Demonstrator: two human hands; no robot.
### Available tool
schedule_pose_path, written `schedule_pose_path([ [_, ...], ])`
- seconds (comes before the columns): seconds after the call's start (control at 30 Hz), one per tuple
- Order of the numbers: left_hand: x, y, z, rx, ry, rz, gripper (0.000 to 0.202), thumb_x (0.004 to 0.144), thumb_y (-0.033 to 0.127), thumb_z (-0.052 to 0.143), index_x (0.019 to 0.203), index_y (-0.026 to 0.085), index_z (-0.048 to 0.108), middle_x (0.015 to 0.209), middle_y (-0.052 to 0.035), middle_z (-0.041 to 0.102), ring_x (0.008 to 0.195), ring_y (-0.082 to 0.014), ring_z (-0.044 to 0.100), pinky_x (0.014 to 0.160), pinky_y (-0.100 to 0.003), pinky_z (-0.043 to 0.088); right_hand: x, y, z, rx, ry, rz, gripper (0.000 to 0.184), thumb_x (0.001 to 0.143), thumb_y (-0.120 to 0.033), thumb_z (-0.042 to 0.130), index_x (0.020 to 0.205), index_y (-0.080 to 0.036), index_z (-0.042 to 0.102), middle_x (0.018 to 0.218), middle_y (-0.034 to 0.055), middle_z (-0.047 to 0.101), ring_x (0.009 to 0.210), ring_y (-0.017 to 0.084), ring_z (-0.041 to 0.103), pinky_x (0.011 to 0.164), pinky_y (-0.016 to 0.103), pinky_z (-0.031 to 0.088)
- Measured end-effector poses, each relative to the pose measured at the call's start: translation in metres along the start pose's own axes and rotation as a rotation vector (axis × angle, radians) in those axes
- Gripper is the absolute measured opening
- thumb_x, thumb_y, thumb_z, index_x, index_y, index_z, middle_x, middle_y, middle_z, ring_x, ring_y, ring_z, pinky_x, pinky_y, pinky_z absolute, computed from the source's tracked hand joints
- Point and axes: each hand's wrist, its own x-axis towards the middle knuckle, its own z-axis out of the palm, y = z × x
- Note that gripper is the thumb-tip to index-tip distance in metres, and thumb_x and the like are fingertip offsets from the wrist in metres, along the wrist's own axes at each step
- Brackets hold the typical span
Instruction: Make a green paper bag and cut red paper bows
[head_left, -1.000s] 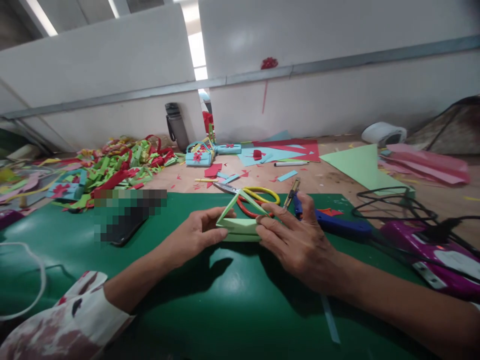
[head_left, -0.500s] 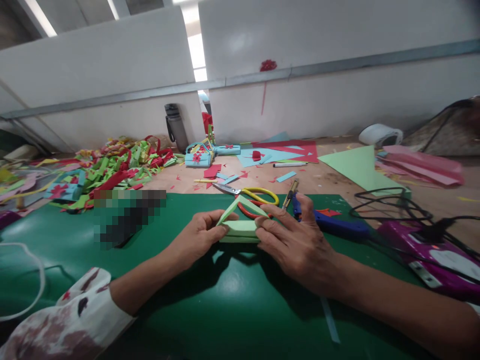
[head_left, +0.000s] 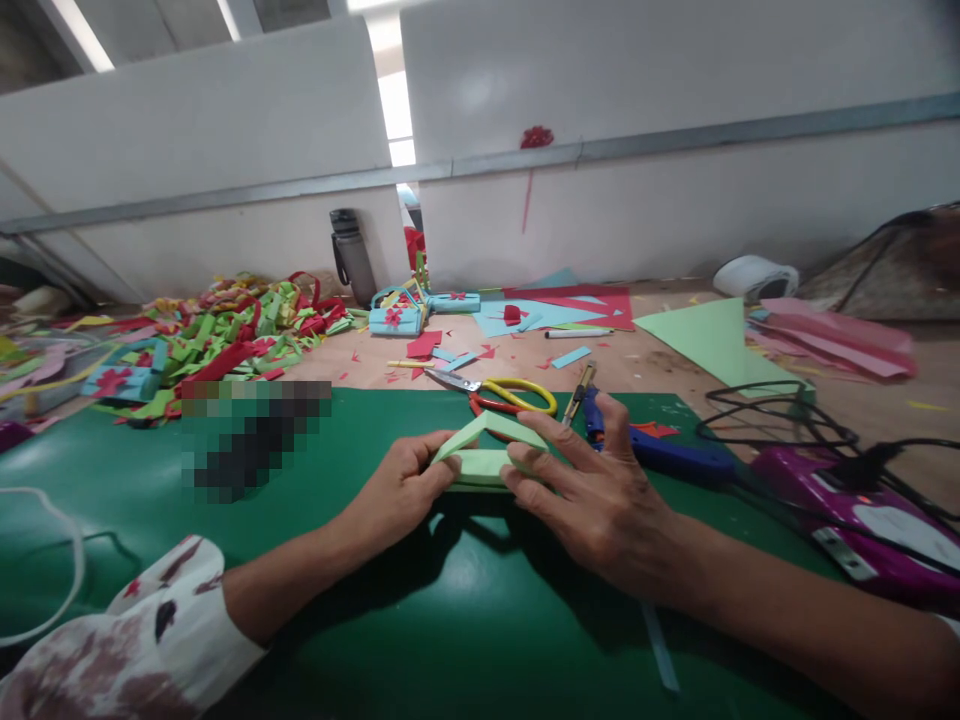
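Gripped at Both Ends Over Green Mat (head_left: 480, 610)

Over the mat, we see the right hand (head_left: 600, 500) and left hand (head_left: 401, 485) apart, fingers clamped on opposite ends of the folded green paper (head_left: 484, 466) between them.

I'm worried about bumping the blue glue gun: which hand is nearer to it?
Right. The right hand is just on the near side of the blue glue gun, partly hiding it; the left hand is farther left, at the folded green paper's left end.
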Motion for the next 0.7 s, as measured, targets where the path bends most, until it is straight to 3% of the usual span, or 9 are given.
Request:
schedule_pose_path([
  [0.2, 0.0013, -0.0003, -0.0021, 0.068, -0.037, 0.079, 0.032, 0.087, 0.024, 0.044, 0.114, 0.015, 0.058, 0.090, -0.0027, 0.064, 0.075, -0.0134, 0.052, 0.068, -0.022, 0.040, 0.0036, 0.0010, -0.0041, 0.004, -0.010, -0.022, 0.026, 0.091, -0.011, 0.039, 0.101, -0.014, 0.063, 0.096, 0.0091, 0.069, 0.114, 0.031, 0.050, 0.098, 0.061, 0.011],
  [0.4, 0.0045, -0.0020, -0.0061, 0.333, -0.028, 0.144, 0.030, 0.086, 0.027, 0.043, 0.101, 0.013, 0.064, 0.085, -0.0023, 0.061, 0.076, -0.0150, 0.052, 0.069, -0.023, 0.039, 0.0029, 0.0022, -0.0039, -0.006, -0.045, -0.026, 0.026, 0.089, -0.010, 0.042, 0.105, -0.015, 0.062, 0.098, 0.0086, 0.069, 0.117, 0.032, 0.047, 0.099, 0.061, 0.010],
  [0.57, 0.0040, -0.0018, -0.0064, 0.311, -0.063, 0.149, 0.030, 0.084, 0.024, 0.044, 0.104, 0.013, 0.064, 0.088, -0.0030, 0.062, 0.078, -0.0156, 0.054, 0.071, -0.023, 0.041, 0.0012, 0.0027, -0.0065, 0.015, -0.035, -0.012, 0.020, 0.089, -0.020, 0.050, 0.103, -0.016, 0.063, 0.096, 0.0070, 0.069, 0.117, 0.030, 0.047, 0.103, 0.059, 0.008],
  [0.7, 0.0066, -0.0018, -0.0040, 0.290, -0.047, 0.131, 0.030, 0.083, 0.026, 0.046, 0.102, 0.012, 0.064, 0.085, -0.0030, 0.062, 0.073, -0.0145, 0.052, 0.066, -0.022, 0.040, 0.0031, 0.0042, -0.0074, -0.017, -0.034, -0.059, 0.025, 0.090, -0.009, 0.041, 0.100, -0.013, 0.064, 0.092, 0.0088, 0.070, 0.118, 0.031, 0.047, 0.102, 0.060, 0.009],
])
